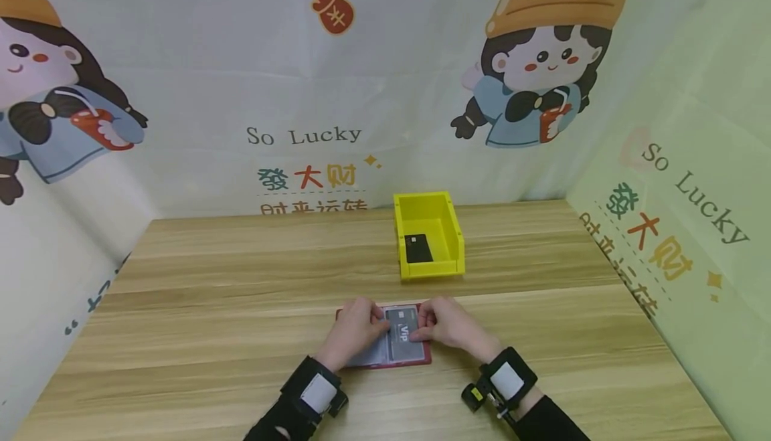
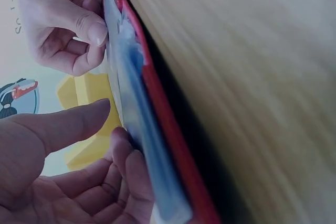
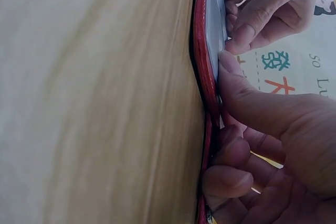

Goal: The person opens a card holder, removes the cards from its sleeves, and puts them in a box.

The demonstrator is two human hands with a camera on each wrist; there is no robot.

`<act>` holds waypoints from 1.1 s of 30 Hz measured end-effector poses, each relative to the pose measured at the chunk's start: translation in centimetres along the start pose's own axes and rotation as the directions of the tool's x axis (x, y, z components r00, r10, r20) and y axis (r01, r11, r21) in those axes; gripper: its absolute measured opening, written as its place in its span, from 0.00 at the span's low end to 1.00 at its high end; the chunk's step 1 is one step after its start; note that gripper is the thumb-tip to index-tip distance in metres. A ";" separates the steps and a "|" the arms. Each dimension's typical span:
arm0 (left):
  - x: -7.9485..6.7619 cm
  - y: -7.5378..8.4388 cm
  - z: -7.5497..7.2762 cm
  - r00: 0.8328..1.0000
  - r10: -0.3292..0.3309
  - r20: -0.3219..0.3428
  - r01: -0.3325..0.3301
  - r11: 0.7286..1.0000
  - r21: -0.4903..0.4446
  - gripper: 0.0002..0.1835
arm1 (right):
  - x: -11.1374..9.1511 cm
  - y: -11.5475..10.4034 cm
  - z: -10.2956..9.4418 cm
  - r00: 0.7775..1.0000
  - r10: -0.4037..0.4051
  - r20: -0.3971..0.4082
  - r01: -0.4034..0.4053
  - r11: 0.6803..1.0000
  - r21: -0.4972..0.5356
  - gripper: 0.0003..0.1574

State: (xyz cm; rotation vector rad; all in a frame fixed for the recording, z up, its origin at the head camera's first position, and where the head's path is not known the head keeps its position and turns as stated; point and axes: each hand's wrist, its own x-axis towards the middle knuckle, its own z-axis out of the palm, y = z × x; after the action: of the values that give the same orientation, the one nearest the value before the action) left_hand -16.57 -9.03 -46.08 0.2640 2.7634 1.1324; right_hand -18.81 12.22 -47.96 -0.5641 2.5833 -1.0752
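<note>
A red-covered card holder (image 1: 426, 354) lies open on the wooden table, clear sleeves showing. A grey card marked "VIP" (image 1: 400, 347) sits in its right-hand page. My left hand (image 1: 355, 334) rests on the left page; in the left wrist view its thumb (image 2: 86, 121) stands apart from the bent fingers, which touch the sleeves. With my right hand (image 1: 448, 324) I grip the holder's right side, the thumb over the card's edge. In the right wrist view that thumb (image 3: 247, 95) presses on the page, and the fingers bend at the red edge (image 3: 202, 51).
Beyond the holder stands a yellow bin (image 1: 446, 268), its low front towards me, with a black card (image 1: 418, 249) inside. Printed cloth (image 1: 409, 106) hangs behind the table and along both sides. Each wrist carries a strapped-on camera.
</note>
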 end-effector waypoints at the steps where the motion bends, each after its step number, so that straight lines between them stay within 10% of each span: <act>1: 0.0 0.0 0.0 1.000 -0.003 0.005 0.003 1.000 0.000 0.07 | 0.0 0.0 0.0 1.000 0.007 0.000 -0.007 1.000 0.000 0.21; 33: 0.2 0.3 0.1 0.995 -0.090 0.041 0.090 0.996 0.009 0.10 | 0.0 -0.1 0.2 1.000 0.026 -0.007 -0.026 1.000 -0.009 0.19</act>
State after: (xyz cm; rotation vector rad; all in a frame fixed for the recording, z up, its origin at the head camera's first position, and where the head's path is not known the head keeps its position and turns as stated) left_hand -16.72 -8.69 -45.90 0.1600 2.7145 1.0827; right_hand -18.71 12.10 -48.03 -0.5289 2.5950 -1.0600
